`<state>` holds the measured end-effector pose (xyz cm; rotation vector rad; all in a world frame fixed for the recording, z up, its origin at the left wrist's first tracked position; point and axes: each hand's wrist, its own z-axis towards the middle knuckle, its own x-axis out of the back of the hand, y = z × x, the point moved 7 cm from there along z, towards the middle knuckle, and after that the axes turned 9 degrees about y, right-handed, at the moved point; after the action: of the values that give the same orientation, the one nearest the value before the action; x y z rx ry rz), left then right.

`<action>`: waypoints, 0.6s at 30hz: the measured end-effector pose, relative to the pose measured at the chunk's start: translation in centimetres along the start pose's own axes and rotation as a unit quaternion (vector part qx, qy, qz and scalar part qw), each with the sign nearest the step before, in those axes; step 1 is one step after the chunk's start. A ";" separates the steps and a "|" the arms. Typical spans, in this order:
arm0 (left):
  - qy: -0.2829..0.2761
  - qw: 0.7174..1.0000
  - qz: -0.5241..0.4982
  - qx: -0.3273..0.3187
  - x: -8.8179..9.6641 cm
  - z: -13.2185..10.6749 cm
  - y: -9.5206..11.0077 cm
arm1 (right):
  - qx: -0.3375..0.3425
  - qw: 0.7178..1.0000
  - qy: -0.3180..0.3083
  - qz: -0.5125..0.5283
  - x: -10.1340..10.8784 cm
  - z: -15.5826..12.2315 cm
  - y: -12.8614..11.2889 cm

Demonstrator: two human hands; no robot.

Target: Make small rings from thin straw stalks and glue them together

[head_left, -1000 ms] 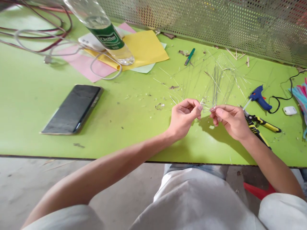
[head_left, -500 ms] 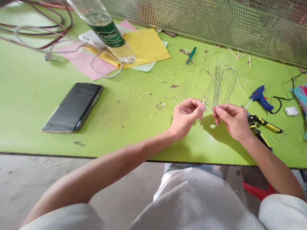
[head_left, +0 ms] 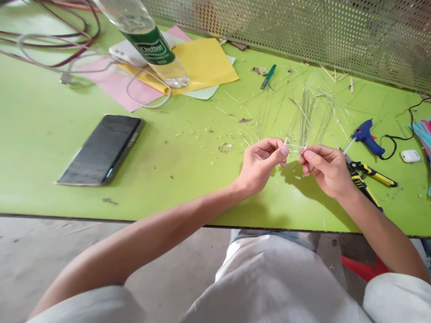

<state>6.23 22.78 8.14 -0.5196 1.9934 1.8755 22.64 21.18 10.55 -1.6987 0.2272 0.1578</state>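
Between my two hands is a small piece of thin, pale wire (head_left: 294, 146), spanning the short gap from fingertips to fingertips. My left hand (head_left: 264, 162) pinches its left end between thumb and forefinger. At the other end, the thumb and fingers of my right hand (head_left: 326, 168) are closed on it. The exact shape of the piece is too fine to make out. Just beyond the hands, a bundle of thin straight wires (head_left: 305, 112) lies on the green table (head_left: 188, 179), with loose wire bits scattered around.
Right of my right hand are yellow-and-black pliers (head_left: 373, 175), a blue glue gun (head_left: 368, 137) and a white earphone case (head_left: 410, 156). A green utility knife (head_left: 268, 76) lies farther back. On the left are a dark phone (head_left: 101, 150), coloured paper (head_left: 210, 65) and a water bottle (head_left: 151, 45). A perforated metal panel (head_left: 286, 31) bounds the back.
My right hand has shifted very slightly to the right, and the thin wire between the fingertips shows more clearly. Both pinches stay closed.
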 end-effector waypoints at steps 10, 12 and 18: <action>0.008 1.000 -0.014 0.004 0.0 -0.1 0.0 | -0.014 1.000 0.021 0.003 -0.3 -0.1 0.2; 0.008 1.000 -0.015 -0.004 0.0 -0.1 0.1 | -0.011 1.000 0.021 0.005 -0.4 -0.1 0.2; 0.003 1.000 -0.009 -0.021 0.2 -0.1 0.1 | 0.009 1.000 0.018 0.010 -0.6 -0.2 -0.3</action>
<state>6.06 22.70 8.12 -0.5536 1.9505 1.9114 22.15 21.05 10.97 -1.6825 0.2725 0.1406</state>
